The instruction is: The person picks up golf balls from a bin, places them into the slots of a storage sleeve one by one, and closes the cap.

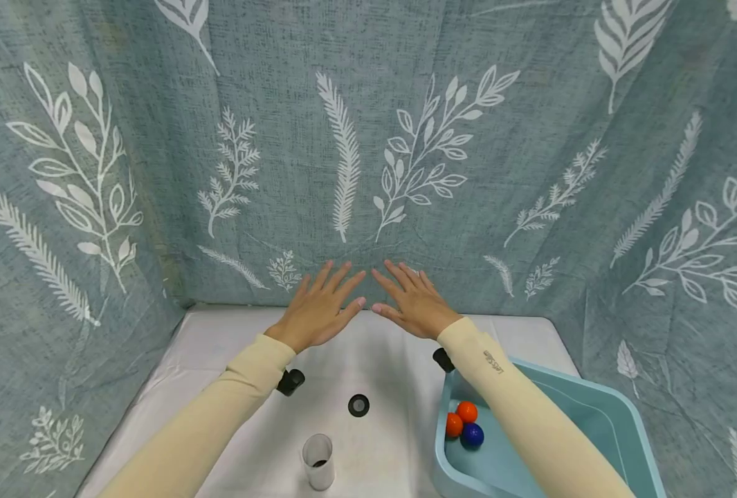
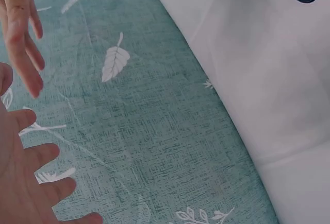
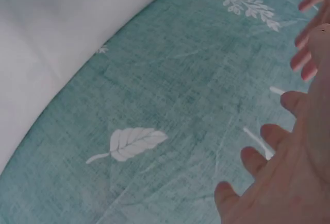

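Both hands are raised over the far edge of the white table (image 1: 250, 429), fingers spread and fairly straight. The left hand (image 1: 320, 308) and the right hand (image 1: 419, 303) face each other with a small gap between the thumbs, and neither holds anything. In the left wrist view the left hand (image 2: 31, 172) shows at the lower left, the other hand above it. In the right wrist view the right hand (image 3: 283, 167) lies along the right edge. Nearer the body stand a clear cup (image 1: 318, 462) with something dark inside and a round black disc (image 1: 358, 405).
A light blue bin (image 1: 598, 401) stands at the right of the table, partly behind the right sleeve. Two orange balls (image 1: 467, 412) and a dark blue ball (image 1: 472, 436) lie in its left corner. A leaf-patterned curtain (image 1: 293, 173) hangs behind and at the sides.
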The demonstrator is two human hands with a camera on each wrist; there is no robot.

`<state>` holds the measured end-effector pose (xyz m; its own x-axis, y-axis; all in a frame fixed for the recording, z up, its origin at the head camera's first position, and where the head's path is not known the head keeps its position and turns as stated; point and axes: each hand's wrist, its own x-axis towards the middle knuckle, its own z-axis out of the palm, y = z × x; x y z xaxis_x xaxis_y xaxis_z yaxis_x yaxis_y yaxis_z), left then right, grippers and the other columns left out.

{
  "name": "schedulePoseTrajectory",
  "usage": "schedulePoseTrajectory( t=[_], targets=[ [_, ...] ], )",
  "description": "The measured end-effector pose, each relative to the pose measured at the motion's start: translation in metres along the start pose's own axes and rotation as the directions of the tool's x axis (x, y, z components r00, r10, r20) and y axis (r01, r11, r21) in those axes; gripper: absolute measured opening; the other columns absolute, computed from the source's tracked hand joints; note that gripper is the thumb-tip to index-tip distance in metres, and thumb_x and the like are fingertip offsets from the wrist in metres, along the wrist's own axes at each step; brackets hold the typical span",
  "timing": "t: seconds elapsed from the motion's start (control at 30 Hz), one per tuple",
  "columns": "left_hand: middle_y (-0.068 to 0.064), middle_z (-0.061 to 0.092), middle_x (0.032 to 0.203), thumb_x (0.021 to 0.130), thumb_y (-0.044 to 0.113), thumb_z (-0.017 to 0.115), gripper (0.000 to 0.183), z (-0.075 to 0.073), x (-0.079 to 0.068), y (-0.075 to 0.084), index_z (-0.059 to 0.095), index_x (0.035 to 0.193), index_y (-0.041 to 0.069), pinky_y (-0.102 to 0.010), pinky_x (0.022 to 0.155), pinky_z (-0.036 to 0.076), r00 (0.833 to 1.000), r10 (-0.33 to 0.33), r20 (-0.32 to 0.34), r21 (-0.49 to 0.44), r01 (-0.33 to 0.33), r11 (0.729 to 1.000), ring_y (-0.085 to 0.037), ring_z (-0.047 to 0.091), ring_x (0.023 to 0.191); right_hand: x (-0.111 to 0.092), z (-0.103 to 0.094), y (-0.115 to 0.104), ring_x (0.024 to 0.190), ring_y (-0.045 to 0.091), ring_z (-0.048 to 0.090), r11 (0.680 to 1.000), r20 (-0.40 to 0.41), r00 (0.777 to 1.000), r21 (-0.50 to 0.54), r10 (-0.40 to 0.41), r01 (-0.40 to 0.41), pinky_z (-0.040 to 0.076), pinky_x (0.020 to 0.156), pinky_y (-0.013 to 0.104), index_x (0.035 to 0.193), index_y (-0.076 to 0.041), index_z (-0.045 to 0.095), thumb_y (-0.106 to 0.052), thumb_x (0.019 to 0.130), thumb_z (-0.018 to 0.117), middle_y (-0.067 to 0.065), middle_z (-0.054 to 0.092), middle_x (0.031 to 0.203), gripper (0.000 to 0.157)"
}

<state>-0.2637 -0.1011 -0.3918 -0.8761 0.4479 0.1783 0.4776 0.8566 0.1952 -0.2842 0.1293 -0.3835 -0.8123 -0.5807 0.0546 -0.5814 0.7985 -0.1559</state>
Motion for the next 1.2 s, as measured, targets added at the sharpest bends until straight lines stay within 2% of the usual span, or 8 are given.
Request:
schedulePoseTrajectory(
  t=[0.1,0.3,0.47,0.63,0.77,0.87,1.03,1.2],
  targets=[
    [-0.006,0.014,0.158,0.098,0.06,0.019,0.062,0.0,0.004,0.0,0.016,0.152,0.031,-0.066,0.106,0.017,1.0,-0.001,0.004,-0.019,0.001,1.0,-0.037,0.007,0.143,-0.003,-0.006,0.006,0.144,0.028,0.006,1.0,-0.004,1.0,0.022,-0.004,0.004,0.01,0.114,0.052,0.153,-0.028,0.009,-0.059,0.096,0.034,0.003,0.004,0.159,0.069],
    [-0.011,0.025,0.154,0.098,0.059,0.022,0.062,0.001,0.01,0.002,0.019,0.152,0.028,-0.064,0.103,0.025,0.999,0.023,-0.025,-0.074,-0.025,0.997,-0.04,0.023,0.139,-0.015,-0.012,0.02,0.143,0.025,0.01,0.993,-0.048,0.998,0.109,-0.038,0.043,0.025,0.109,0.052,0.153,-0.03,0.01,-0.056,0.095,0.04,0.002,0.007,0.158,0.07],
    [-0.008,0.031,0.151,0.097,0.06,0.027,0.067,0.004,0.005,0.004,0.02,0.152,0.023,-0.056,0.107,0.027,0.999,0.025,-0.037,-0.205,-0.032,0.978,-0.031,0.03,0.137,-0.034,-0.014,0.03,0.142,0.02,0.014,0.981,-0.055,0.998,0.189,-0.023,0.033,0.034,0.105,0.05,0.152,-0.035,0.009,-0.054,0.094,0.046,0.002,0.011,0.157,0.072],
    [-0.001,0.028,0.153,0.096,0.062,0.03,0.07,0.009,-0.011,0.006,0.021,0.152,0.021,-0.049,0.11,0.025,1.0,-0.005,-0.011,-0.321,0.001,0.947,-0.024,0.026,0.14,-0.056,-0.016,0.04,0.14,0.016,0.016,0.965,-0.052,0.999,0.263,-0.004,0.018,0.035,0.104,0.048,0.151,-0.038,0.01,-0.053,0.092,0.052,-0.003,0.014,0.154,0.074],
    [0.0,0.029,0.152,0.096,0.062,0.03,0.069,0.014,-0.027,0.008,0.026,0.151,0.021,-0.047,0.11,0.027,1.0,-0.012,0.024,-0.353,0.019,0.936,-0.022,0.028,0.139,-0.072,-0.014,0.048,0.138,0.013,0.021,0.942,-0.065,0.997,0.336,0.045,-0.021,0.037,0.102,0.046,0.149,-0.043,0.014,-0.051,0.091,0.056,-0.009,0.017,0.15,0.072],
    [0.004,0.032,0.151,0.095,0.063,0.032,0.068,0.019,-0.042,0.008,0.029,0.15,0.024,-0.047,0.109,0.028,0.998,-0.034,0.049,-0.384,0.05,0.922,-0.02,0.031,0.137,-0.082,-0.011,0.051,0.131,0.012,0.03,0.914,-0.08,0.996,0.405,0.047,-0.011,0.04,0.1,0.043,0.148,-0.042,0.02,-0.048,0.09,0.06,-0.009,0.024,0.145,0.071],
    [0.015,0.037,0.145,0.093,0.064,0.037,0.062,0.028,-0.073,0.006,0.036,0.145,0.031,-0.045,0.107,0.033,0.993,-0.076,0.094,-0.486,0.112,0.867,-0.013,0.035,0.134,-0.096,-0.003,0.054,0.122,0.01,0.04,0.857,-0.076,0.997,0.515,0.007,0.033,0.041,0.1,0.036,0.143,-0.037,0.032,-0.045,0.088,0.064,-0.009,0.034,0.137,0.064],
    [0.019,0.042,0.139,0.094,0.06,0.041,0.052,0.037,-0.092,0.007,0.04,0.14,0.038,-0.045,0.1,0.04,0.993,-0.028,0.118,-0.54,0.088,0.837,-0.011,0.042,0.129,-0.116,-0.003,0.057,0.121,0.012,0.041,0.81,-0.063,0.998,0.587,0.03,0.013,0.041,0.1,0.037,0.132,-0.033,0.041,-0.035,0.088,0.067,-0.009,0.039,0.132,0.051]
  ],
)
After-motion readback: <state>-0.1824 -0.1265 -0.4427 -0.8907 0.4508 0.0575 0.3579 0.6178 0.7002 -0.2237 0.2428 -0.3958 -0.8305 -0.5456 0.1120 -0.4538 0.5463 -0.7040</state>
